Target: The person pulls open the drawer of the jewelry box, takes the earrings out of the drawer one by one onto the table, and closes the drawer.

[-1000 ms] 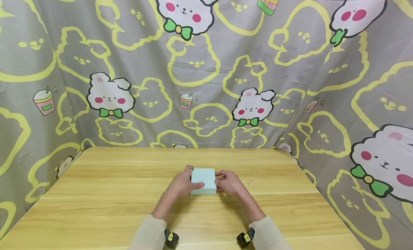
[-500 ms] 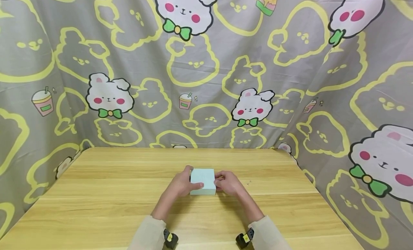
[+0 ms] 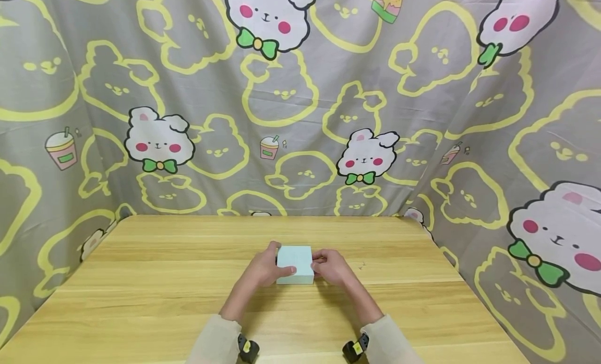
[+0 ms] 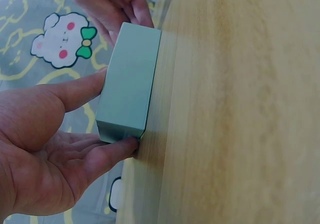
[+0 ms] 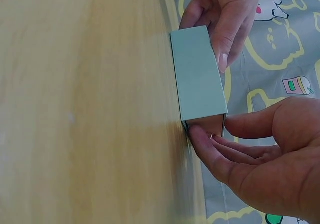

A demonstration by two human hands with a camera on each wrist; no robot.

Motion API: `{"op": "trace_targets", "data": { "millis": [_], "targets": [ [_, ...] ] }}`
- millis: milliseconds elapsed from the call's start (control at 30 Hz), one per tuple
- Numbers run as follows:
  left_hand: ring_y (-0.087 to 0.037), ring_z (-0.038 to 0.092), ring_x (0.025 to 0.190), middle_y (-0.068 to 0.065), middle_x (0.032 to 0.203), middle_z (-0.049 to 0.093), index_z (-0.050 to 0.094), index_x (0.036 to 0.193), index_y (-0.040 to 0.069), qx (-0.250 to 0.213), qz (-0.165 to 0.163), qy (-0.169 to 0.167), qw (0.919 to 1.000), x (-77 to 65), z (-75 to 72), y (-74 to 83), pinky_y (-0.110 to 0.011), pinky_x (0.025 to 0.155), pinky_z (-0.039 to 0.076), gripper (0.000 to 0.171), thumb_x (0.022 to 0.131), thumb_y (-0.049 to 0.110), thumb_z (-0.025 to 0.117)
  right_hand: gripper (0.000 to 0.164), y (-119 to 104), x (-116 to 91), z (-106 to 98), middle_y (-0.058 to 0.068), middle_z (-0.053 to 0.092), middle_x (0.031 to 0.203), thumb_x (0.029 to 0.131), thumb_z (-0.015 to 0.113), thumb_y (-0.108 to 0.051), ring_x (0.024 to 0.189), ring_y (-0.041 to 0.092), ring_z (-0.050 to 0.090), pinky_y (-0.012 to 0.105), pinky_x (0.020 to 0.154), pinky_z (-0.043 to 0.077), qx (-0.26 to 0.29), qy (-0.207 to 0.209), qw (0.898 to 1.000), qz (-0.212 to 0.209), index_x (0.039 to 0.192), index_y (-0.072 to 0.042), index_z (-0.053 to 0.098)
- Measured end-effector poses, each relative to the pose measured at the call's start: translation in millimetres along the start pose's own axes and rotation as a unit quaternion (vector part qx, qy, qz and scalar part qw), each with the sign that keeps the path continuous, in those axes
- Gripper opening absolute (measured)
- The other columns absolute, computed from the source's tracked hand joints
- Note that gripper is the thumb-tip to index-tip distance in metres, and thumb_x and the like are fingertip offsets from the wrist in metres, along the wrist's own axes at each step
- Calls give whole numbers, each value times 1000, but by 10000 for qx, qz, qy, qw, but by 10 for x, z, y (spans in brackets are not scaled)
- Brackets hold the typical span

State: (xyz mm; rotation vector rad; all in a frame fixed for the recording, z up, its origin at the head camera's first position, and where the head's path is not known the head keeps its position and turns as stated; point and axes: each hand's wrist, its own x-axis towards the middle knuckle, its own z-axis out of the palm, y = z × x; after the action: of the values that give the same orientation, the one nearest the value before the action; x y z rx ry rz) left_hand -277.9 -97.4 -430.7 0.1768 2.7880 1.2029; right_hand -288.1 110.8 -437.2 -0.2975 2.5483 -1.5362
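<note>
A pale mint-green box [image 3: 295, 258], low with a square top, sits between both hands near the middle of the wooden table. My left hand [image 3: 264, 267] holds its left side, the thumb lying on top, as the left hand [image 4: 60, 164] shows with fingers at the end face. At the box's right end my right hand [image 3: 332, 266] pinches the edge between thumb and fingers. In the right wrist view that end face [image 5: 210, 123] looks brownish, unlike the green side of the box [image 5: 199, 74]. The box's contents, if any, are hidden.
The wood-grain table [image 3: 141, 301] carries small dark marks [image 3: 362, 265] right of the right hand. A grey curtain [image 3: 300, 103] with yellow outlines and white cartoon rabbits hangs behind the table and along both sides. Black wrist devices [image 3: 248, 348] sit at the sleeve cuffs.
</note>
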Motion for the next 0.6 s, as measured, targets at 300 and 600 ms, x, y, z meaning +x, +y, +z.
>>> {"op": "trace_targets", "data": {
  "millis": [300, 600],
  "targets": [
    [-24, 58, 83, -22, 115, 66, 38, 148, -2, -38, 52, 72, 10000, -27, -2, 34, -33, 65, 47, 84, 86, 32, 83, 32, 12, -9, -16, 25, 71, 110, 96, 59, 0, 88, 31, 73, 40, 76, 61, 276, -67, 9994, 191, 124, 14, 59],
    [-26, 62, 92, -23, 118, 66, 41, 146, -4, 12, 88, 135, 9999, -43, 16, 66, -40, 76, 52, 81, 86, 30, 83, 33, 8, -2, -21, 25, 71, 107, 96, 58, 0, 85, 30, 73, 41, 75, 61, 314, -113, 9991, 242, 125, 14, 58]
  ]
}}
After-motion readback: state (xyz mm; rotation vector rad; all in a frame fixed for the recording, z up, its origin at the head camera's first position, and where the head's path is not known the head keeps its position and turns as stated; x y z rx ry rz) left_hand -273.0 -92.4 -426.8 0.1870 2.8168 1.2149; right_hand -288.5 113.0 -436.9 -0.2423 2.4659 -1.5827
